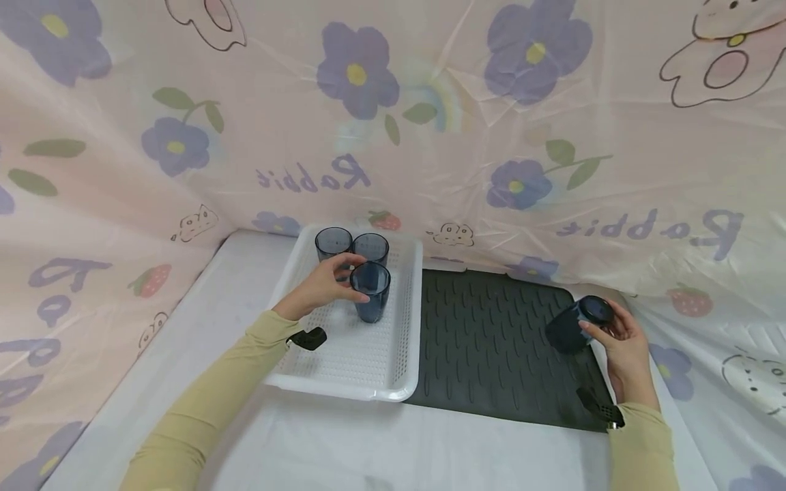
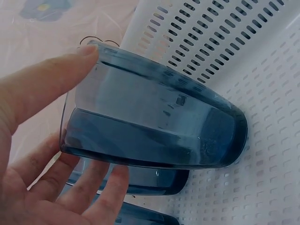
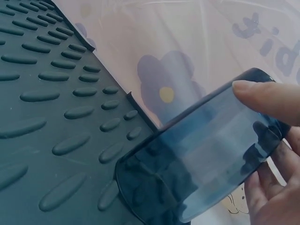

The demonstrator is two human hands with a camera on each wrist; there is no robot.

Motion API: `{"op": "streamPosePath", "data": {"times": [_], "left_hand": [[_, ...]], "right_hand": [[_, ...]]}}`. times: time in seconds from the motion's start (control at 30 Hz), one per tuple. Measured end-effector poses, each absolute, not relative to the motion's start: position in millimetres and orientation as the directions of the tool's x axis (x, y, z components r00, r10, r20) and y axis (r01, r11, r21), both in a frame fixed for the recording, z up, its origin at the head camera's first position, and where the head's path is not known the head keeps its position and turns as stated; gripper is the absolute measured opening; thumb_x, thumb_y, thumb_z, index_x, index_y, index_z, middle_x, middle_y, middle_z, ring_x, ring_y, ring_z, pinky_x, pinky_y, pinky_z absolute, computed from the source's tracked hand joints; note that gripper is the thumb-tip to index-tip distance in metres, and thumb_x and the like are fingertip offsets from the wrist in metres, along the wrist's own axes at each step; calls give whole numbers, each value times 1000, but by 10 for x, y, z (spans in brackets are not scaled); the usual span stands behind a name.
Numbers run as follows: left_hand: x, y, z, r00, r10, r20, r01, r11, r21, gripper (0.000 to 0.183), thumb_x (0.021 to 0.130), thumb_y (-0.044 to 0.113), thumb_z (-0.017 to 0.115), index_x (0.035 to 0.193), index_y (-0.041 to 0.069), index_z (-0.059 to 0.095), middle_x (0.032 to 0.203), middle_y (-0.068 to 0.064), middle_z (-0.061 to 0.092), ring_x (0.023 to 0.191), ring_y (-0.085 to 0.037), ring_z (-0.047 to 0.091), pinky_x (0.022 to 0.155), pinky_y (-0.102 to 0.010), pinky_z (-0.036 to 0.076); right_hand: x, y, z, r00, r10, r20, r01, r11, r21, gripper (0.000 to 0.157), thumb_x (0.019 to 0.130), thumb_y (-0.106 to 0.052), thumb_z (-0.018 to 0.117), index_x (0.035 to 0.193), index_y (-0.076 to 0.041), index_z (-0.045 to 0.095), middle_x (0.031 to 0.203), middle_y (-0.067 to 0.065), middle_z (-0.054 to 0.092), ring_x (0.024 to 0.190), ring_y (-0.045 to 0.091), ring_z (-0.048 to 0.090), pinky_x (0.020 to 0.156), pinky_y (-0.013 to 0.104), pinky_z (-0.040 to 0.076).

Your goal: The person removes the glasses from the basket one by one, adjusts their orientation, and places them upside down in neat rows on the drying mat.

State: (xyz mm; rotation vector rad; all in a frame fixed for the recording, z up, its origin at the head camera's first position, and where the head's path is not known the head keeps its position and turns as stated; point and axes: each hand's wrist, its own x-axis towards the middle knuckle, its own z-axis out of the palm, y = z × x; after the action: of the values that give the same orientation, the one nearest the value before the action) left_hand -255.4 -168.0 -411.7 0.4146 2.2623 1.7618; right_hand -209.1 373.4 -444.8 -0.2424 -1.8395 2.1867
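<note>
In the head view, my left hand (image 1: 328, 283) pinches the rim of a blue drinking glass (image 1: 371, 300), thumb on one side and fingers on the other. This glass stands upright in the white perforated basket (image 1: 344, 382). Two more blue glasses, a left one (image 1: 333, 240) and a right one (image 1: 372, 245), stand just behind it. Over the right end of the dark ridged mat (image 1: 491, 348), my right hand (image 1: 628, 344) grips another blue glass (image 1: 568, 331) near one end. That glass is tilted, its far end low at the mat (image 3: 70, 117); whether they touch I cannot tell.
The basket stands to the left of the mat and overlaps or abuts its edge. Both lie on a white-covered table (image 1: 479, 450). A patterned sheet (image 1: 424, 150) with flowers and rabbits rises behind and along both sides.
</note>
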Motion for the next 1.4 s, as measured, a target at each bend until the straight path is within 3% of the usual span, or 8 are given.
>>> {"op": "streamPosePath", "data": {"times": [0.23,0.47,0.7,0.93,1.17,1.4], "left_hand": [[-2531,-1672,-4078,-945,323,-50,44,279,959,78,68,12,88,136,10,50,142,-4,42,134,-32,35,99,-37,46],[-2547,-1666,-4071,-950,304,-77,34,345,938,78,66,18,90,135,17,53,143,-2,40,133,-32,35,96,-43,48],[-2555,-1679,-4046,-950,296,-103,16,372,928,80,66,19,90,136,15,53,142,-3,41,133,-32,35,98,-45,47],[-2543,-1672,-3982,-938,323,-123,-18,309,951,79,69,11,88,138,11,50,145,-9,40,137,-34,31,108,-40,37],[-2537,-1646,-4029,-954,263,-147,-57,322,945,80,63,17,91,134,15,54,143,-4,44,133,-31,38,104,-40,42],[-2483,-1616,-4046,-963,237,-131,-48,328,943,82,63,19,92,135,10,53,139,-7,47,128,-31,43,101,-42,44]], "right_hand": [[-2120,3729,-4414,-953,300,52,-105,-164,-981,69,77,16,71,136,-15,53,124,-7,60,108,5,53,84,10,42],[-2106,3719,-4407,-947,316,47,-108,-180,-978,69,76,18,71,135,-14,55,120,-6,61,106,5,55,83,10,44],[-2115,3698,-4413,-946,323,34,-99,-188,-977,72,76,19,70,139,-11,49,123,-3,59,109,7,53,83,10,44],[-2186,3767,-4511,-951,296,88,-141,-161,-977,69,76,20,69,136,-10,51,123,-2,60,110,8,54,86,11,44],[-2188,3786,-4548,-930,352,108,-132,-45,-990,69,74,11,77,134,-13,54,120,-5,61,107,7,54,83,11,44],[-2084,3684,-4372,-922,386,15,-58,-100,-993,70,76,15,73,135,-17,53,127,-4,56,116,9,49,84,8,42]]}}
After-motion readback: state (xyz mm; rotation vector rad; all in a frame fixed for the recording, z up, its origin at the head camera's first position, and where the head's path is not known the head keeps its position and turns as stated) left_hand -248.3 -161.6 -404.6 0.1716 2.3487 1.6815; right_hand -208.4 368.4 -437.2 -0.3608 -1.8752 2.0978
